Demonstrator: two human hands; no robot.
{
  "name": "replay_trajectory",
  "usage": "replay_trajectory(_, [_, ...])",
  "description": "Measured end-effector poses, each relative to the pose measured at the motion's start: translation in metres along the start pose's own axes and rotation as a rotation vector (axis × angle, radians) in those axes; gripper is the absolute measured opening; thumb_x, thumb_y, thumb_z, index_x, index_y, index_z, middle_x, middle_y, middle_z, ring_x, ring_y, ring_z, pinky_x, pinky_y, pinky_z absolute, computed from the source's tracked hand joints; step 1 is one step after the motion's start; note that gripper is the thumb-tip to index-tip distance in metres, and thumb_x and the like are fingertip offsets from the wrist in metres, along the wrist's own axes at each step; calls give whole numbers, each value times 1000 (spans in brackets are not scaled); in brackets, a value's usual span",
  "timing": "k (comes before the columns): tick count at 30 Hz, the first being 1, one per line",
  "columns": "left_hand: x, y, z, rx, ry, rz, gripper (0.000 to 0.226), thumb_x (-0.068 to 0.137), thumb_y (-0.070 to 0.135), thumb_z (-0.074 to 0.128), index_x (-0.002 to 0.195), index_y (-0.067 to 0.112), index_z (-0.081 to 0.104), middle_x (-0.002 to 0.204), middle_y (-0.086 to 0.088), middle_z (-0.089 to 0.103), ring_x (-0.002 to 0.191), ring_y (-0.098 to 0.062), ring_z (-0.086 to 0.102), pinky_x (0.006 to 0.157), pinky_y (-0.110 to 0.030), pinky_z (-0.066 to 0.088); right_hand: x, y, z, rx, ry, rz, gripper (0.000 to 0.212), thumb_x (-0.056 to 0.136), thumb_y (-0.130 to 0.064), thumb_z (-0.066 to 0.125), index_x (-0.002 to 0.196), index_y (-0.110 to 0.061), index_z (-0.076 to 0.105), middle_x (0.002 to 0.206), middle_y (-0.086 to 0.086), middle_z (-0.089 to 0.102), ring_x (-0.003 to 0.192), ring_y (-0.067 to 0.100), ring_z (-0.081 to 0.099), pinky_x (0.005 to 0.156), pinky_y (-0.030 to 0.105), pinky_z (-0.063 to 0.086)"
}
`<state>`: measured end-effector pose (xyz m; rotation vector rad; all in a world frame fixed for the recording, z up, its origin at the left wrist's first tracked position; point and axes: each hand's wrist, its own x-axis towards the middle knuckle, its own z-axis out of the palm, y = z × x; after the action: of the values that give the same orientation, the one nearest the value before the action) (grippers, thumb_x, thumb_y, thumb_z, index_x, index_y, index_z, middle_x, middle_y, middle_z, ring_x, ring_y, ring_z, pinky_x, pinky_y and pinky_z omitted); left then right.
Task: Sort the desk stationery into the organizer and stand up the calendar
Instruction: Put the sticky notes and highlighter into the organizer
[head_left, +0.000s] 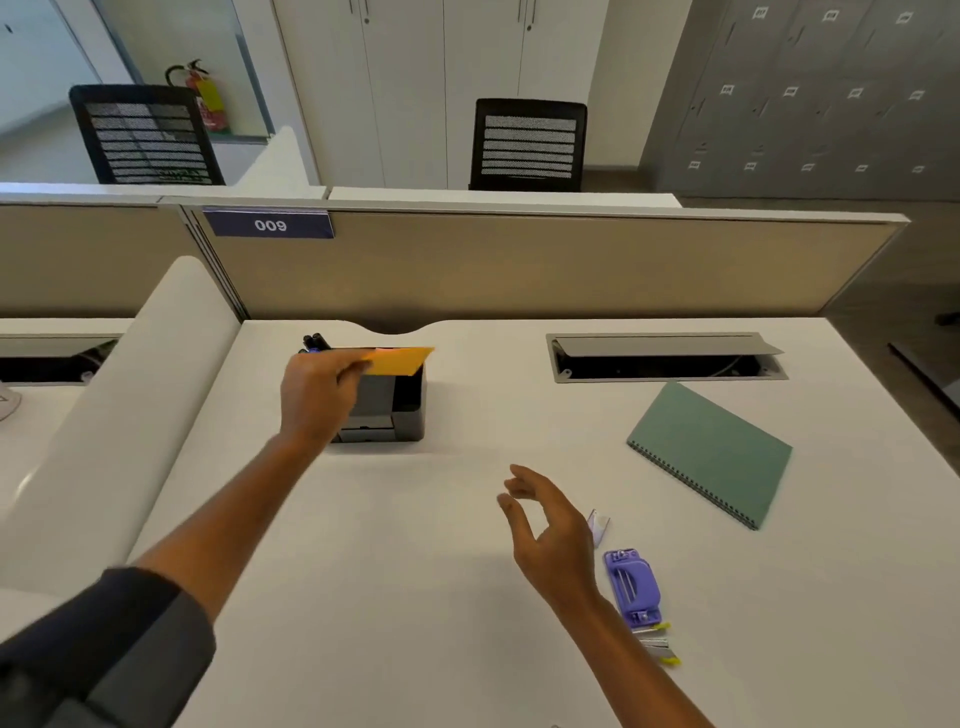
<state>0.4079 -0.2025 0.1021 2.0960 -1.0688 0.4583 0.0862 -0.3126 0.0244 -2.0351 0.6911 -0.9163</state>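
Now the left hand (317, 395) is pinching a yellow sticky pad (400, 361) just over the organizer (410, 410) near the table's (415, 597) far edge, long axis level; the right hand (550, 540) is hanging spread, nearer the stapler (631, 590) and the flat calendar (711, 452).

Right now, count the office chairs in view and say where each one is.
2. One chair stands far left beyond the partition, near the fire extinguisher. The other chair stands at centre, before the white cabinets. The partition may hide others.
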Motion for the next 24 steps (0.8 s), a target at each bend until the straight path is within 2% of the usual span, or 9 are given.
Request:
replay_trajectory(4, [42, -21, 12, 129, -48, -20, 14, 90, 11, 79, 103, 14, 84, 76, -12, 78, 63, -37, 67, 61, -29, 41, -14, 9, -3, -38, -17, 40, 32, 98, -42, 64, 130, -39, 60, 115, -23, 70, 109, 4, 69, 84, 18, 54])
replay_trajectory(7, [59, -35, 26, 184, -133, 68, 13, 92, 10, 77, 103, 12, 84, 80, -12, 79, 65, -38, 68, 60, -28, 40, -21, 17, -6, -60, -20, 79, 31, 99, -43, 61, 130, -42, 59, 116, -24, 69, 108, 2, 68, 80, 13, 53])
replay_trajectory(9, [64, -40, 30, 220, -170, 145, 11, 89, 6, 79, 97, 9, 84, 76, -13, 78, 61, -38, 68, 59, -28, 38, -25, 20, -9, -73, -17, 93, 29, 99, -43, 61, 129, -43, 60, 115, -23, 69, 107, 2, 69, 76, 15, 54])
replay_trajectory(14, [75, -55, 42, 335, -288, 233, 7, 85, 0, 80, 88, 5, 84, 70, -18, 75, 57, -40, 65, 59, -35, 45, -32, 32, -9, -104, -10, 86, 22, 100, -35, 64, 122, -34, 66, 112, -25, 70, 104, 4, 70, 83, 26, 59])
replay_trajectory(16, [82, -61, 47, 382, -347, 225, 8, 86, -1, 78, 88, 5, 83, 72, -19, 75, 60, -41, 65, 62, -37, 45, -32, 36, -8, -125, -5, 85, 21, 100, -35, 63, 120, -32, 67, 113, -25, 70, 104, 4, 70, 83, 28, 59])
replay_trajectory(19, [92, -69, 56, 467, -456, 206, 9, 93, 5, 75, 94, 8, 83, 81, -17, 77, 73, -42, 68, 74, -39, 45, -30, 40, -6, -147, -19, 72, 19, 101, -33, 63, 119, -31, 68, 112, -24, 71, 103, 3, 70, 80, 28, 60])
replay_trajectory(21, [96, -72, 64, 529, -533, 199, 17, 93, 2, 70, 91, 15, 81, 84, -12, 77, 77, -38, 67, 80, -39, 38, -29, 43, -3, -154, -35, 68, 18, 101, -28, 65, 118, -30, 69, 111, -24, 71, 102, 4, 70, 79, 28, 59])
replay_trajectory(24, [100, -69, 72, 601, -633, 239, 27, 90, 0, 66, 92, 25, 77, 89, -3, 76, 83, -31, 64, 81, -38, 30, -28, 46, -1, -158, -44, 61, 19, 100, -22, 66, 117, -30, 69, 111, -24, 70, 102, 4, 70, 80, 28, 59])
